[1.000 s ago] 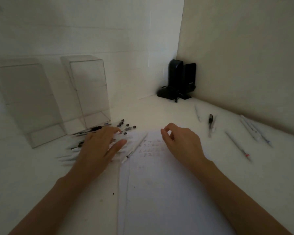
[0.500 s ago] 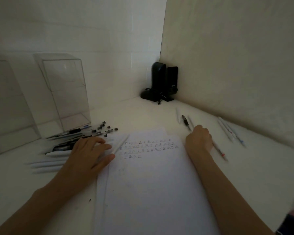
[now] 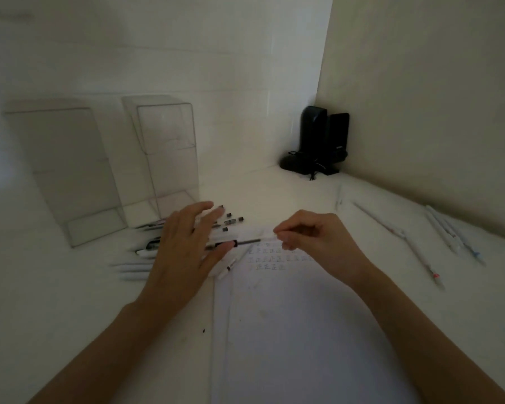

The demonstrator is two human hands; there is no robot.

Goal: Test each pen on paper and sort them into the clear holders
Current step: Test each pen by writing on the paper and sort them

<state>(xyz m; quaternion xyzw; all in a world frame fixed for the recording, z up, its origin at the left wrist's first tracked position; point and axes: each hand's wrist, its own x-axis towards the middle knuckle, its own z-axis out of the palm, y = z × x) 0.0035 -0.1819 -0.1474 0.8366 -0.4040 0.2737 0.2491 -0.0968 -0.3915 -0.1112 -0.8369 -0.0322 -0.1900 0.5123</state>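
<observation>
Dim light is falling across a white desk (image 3: 70, 301) tucked into the corner where a pale wall (image 3: 187, 53) is meeting a beige wall (image 3: 420, 83). A sheet of paper (image 3: 303, 330) is lying at six o'clock, its far edge carrying short rows of scribbles (image 3: 274, 259). Above those rows the right hand (image 3: 318, 243) is pinching the pale end of a pen (image 3: 248, 242) between thumb and curled fingertips, holding it roughly level and pointing toward nine o'clock. The left hand (image 3: 184, 252) is hovering over a pile of pens (image 3: 134, 266) at nine o'clock with its fingers straight and spread wide; its thumb is lying against the dark end of the pen, though whether it is gripping cannot be told. Small dark pen ends (image 3: 231, 221) are showing just beyond the fingertips. At ten o'clock two clear holders (image 3: 70, 176) are standing side by side against the pale wall, both looking bare inside, with some of the pile lying at the foot of the nearer one. At one o'clock a pair of black speakers (image 3: 318, 141) is sitting in the corner, cables trailing at the base. Between two and three o'clock loose pens (image 3: 443, 231) are lying scattered along the beige wall, well apart from the paper. A dark speck (image 3: 203, 330) is sitting on the desk beside the sheet's left edge.
</observation>
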